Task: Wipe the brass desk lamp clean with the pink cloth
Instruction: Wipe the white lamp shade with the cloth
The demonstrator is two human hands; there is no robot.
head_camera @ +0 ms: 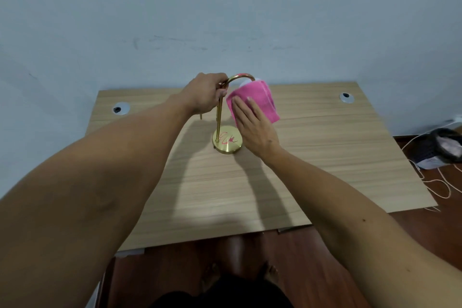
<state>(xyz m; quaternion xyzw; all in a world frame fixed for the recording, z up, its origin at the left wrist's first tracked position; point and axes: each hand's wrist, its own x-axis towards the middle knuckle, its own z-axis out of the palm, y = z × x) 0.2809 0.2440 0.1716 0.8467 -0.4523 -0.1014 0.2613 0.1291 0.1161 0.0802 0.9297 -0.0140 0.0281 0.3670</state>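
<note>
The right hand (252,127) lies flat, fingers straight and together, pressing the pink cloth (255,101) against the shade end of the brass desk lamp (220,117); the shade itself is almost wholly wrapped, only a pale sliver showing at the top. The left hand (206,94) is curled around the lamp's neck just where the stem bends into its arch, steadying it. The lamp stands upright on its round base (227,142) on the wooden desk (325,145), toward the back edge, and the base carries red scribbled marks on its top face.

By my judgement the step in hand is wiping the shade, with the base not yet cleaned, since the marks there remain. The next move calls for bringing the cloth down from the shade to the base, directly below and in front of it, and rubbing over the red marks with firm pressure. The grip on the neck should hold while that happens, because the lamp is top-heavy-looking and a sideways push at the base could slide or tip it.
</note>
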